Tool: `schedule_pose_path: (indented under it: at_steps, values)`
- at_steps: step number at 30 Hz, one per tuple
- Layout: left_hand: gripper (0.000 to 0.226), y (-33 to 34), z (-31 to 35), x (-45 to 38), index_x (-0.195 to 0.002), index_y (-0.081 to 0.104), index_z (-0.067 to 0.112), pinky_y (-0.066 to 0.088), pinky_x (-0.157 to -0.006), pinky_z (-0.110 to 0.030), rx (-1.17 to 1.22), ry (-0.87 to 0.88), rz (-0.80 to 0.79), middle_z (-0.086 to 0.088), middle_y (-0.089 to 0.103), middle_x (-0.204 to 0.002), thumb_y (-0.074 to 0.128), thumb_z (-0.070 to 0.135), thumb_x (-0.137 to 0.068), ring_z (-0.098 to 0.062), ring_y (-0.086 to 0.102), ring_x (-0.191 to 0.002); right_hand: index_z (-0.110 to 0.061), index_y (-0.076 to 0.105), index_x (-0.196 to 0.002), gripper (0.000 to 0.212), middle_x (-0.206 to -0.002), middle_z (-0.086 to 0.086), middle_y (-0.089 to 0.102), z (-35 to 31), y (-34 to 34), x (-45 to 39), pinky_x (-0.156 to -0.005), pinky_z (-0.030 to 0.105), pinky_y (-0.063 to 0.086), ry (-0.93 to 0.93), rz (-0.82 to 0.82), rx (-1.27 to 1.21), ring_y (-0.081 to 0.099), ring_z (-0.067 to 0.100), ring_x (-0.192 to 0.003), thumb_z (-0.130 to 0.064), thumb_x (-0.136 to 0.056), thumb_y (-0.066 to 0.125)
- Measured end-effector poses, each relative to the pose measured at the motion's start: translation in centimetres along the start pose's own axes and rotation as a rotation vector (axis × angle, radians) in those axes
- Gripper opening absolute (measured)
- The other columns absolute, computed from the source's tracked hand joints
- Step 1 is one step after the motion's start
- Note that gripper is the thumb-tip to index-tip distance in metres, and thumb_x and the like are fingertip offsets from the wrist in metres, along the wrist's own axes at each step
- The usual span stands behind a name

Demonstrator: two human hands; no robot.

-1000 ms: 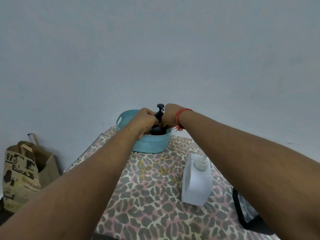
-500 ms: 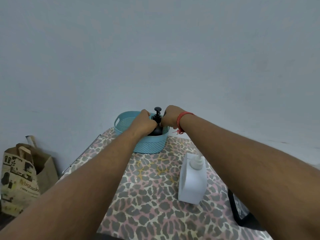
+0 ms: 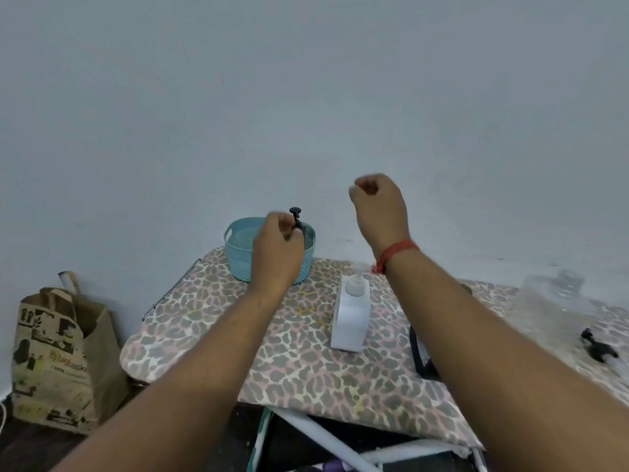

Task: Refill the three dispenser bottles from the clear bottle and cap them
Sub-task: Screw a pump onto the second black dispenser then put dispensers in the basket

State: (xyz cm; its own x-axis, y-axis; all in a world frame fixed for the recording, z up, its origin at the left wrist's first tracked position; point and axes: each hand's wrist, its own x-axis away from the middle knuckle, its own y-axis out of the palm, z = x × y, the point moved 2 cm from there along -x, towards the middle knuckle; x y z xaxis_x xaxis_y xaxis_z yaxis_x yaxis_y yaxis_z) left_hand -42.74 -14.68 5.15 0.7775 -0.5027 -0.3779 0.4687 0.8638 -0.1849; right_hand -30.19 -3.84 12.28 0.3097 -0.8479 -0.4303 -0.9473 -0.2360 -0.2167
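A black dispenser bottle stands in the blue basket [image 3: 238, 253]; only its black pump head [image 3: 295, 212] shows above my left hand [image 3: 277, 248]. That hand is curled around the pump's neck and hides the bottle's body. My right hand [image 3: 378, 207] hangs in the air to the right of the basket, closed in a fist with nothing in it. A white dispenser bottle [image 3: 351, 318] with its pump on stands mid-table. The clear bottle [image 3: 558, 301] lies at the far right, with a loose black pump cap [image 3: 598, 349] in front of it.
The table [image 3: 299, 362] has a leopard-print cover and stands against a plain wall. A black object [image 3: 421, 357] lies partly hidden behind my right forearm. A brown paper bag [image 3: 58, 356] stands on the floor at the left.
My right hand has let go of the black pump and risen up and to the right. The left hand stays at the pump. The view has tilted down and right, revealing the clear bottle.
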Motion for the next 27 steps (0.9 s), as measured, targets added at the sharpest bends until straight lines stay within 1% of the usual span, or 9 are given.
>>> schedule_pose_path:
  at_steps: [3, 6, 9, 11, 15, 18, 21, 25, 27]
  values:
    - [0.017, 1.5, -1.1, 4.1, -0.117, 0.057, 0.026, 0.041, -0.061, -0.021, 0.049, -0.161, -0.098, 0.014, 0.062, -0.11, 0.056, 0.025, -0.1, -0.001, 0.06, -0.082, -0.019, 0.061, -0.112, 0.017, -0.111, -0.004, 0.063, 2.8, -1.9, 4.6, -0.079, 0.013, 0.043, 0.035, 0.144, -0.083, 0.059, 0.008, -0.098, -0.02, -0.095, 0.059]
    - [0.025, 2.9, -2.1, 7.2, -0.129, 0.051, 0.029, 0.043, -0.067, -0.023, 0.049, -0.286, -0.217, 0.01, 0.057, -0.128, 0.051, 0.03, -0.103, 0.001, 0.056, -0.089, -0.019, 0.057, -0.108, 0.012, -0.117, 0.003, 0.06, 6.0, -3.0, 8.3, -0.082, 0.02, 0.044, 0.153, 0.264, -0.132, 0.059, 0.014, -0.101, -0.017, -0.097, 0.057]
    - [0.046, 3.7, -2.5, 8.7, -0.15, 0.043, 0.025, 0.046, -0.092, -0.031, 0.062, -0.348, -0.292, 0.004, 0.051, -0.148, 0.047, 0.03, -0.104, -0.012, 0.054, -0.118, -0.017, 0.056, -0.107, 0.01, -0.116, 0.006, 0.06, 8.7, -3.1, 10.7, -0.078, 0.027, 0.042, 0.353, 0.199, -0.125, 0.059, 0.02, -0.1, -0.02, -0.098, 0.054]
    - [0.051, 4.0, -2.5, 9.2, -0.154, 0.039, 0.027, 0.042, -0.086, -0.029, 0.085, -0.382, -0.33, 0.003, 0.047, -0.154, 0.046, 0.03, -0.104, -0.012, 0.049, -0.118, -0.018, 0.054, -0.111, 0.013, -0.114, 0.005, 0.061, 10.0, -2.7, 11.6, -0.081, 0.032, 0.042, 0.45, 0.088, -0.089, 0.059, 0.023, -0.102, -0.025, -0.1, 0.051]
    - [0.048, 4.6, -2.6, 9.9, -0.154, 0.041, 0.028, 0.04, -0.072, -0.024, 0.059, -0.402, -0.407, 0.002, 0.052, -0.146, 0.04, 0.034, -0.107, -0.009, 0.053, -0.107, -0.021, 0.052, -0.125, 0.025, -0.119, 0.003, 0.062, 10.8, -2.5, 12.5, -0.093, 0.039, 0.049, 0.506, -0.071, -0.113, 0.06, 0.02, -0.105, -0.031, -0.102, 0.047]
    - [0.043, 5.2, -2.7, 10.3, -0.151, 0.047, 0.03, 0.054, -0.09, -0.036, 0.09, -0.408, -0.458, 0.004, 0.06, -0.131, 0.04, 0.033, -0.108, -0.012, 0.061, -0.107, -0.021, 0.051, -0.137, 0.035, -0.126, 0.003, 0.062, 10.7, -2.0, 13.0, -0.101, 0.045, 0.049, 0.479, -0.15, -0.115, 0.061, 0.022, -0.111, -0.031, -0.103, 0.046]
    - [0.041, 5.6, -2.8, 10.5, -0.147, 0.051, 0.03, 0.053, -0.1, -0.043, 0.079, -0.409, -0.483, 0.001, 0.064, -0.131, 0.041, 0.031, -0.108, -0.019, 0.064, -0.113, -0.026, 0.051, -0.138, 0.036, -0.124, 0.0, 0.064, 10.6, -1.6, 13.4, -0.1, 0.044, 0.05, 0.436, -0.184, -0.12, 0.063, 0.019, -0.108, -0.029, -0.104, 0.044]
    - [0.036, 5.5, -2.7, 10.3, -0.138, 0.058, 0.035, 0.05, -0.08, -0.031, 0.109, -0.394, -0.457, 0.008, 0.066, -0.121, 0.042, 0.025, -0.107, -0.014, 0.064, -0.106, -0.027, 0.055, -0.134, 0.033, -0.119, -0.003, 0.065, 10.1, -1.0, 13.4, -0.099, 0.041, 0.05, 0.39, -0.181, -0.125, 0.063, 0.016, -0.106, -0.024, -0.103, 0.044]
    - [0.035, 4.7, -2.4, 10.0, -0.133, 0.06, 0.038, 0.05, -0.078, -0.031, 0.105, -0.363, -0.429, 0.008, 0.067, -0.12, 0.043, 0.023, -0.106, -0.012, 0.064, -0.104, -0.026, 0.056, -0.133, 0.033, -0.121, -0.003, 0.065, 9.4, -0.4, 13.3, -0.098, 0.041, 0.051, 0.363, -0.189, -0.131, 0.063, 0.016, -0.106, -0.023, -0.103, 0.043]
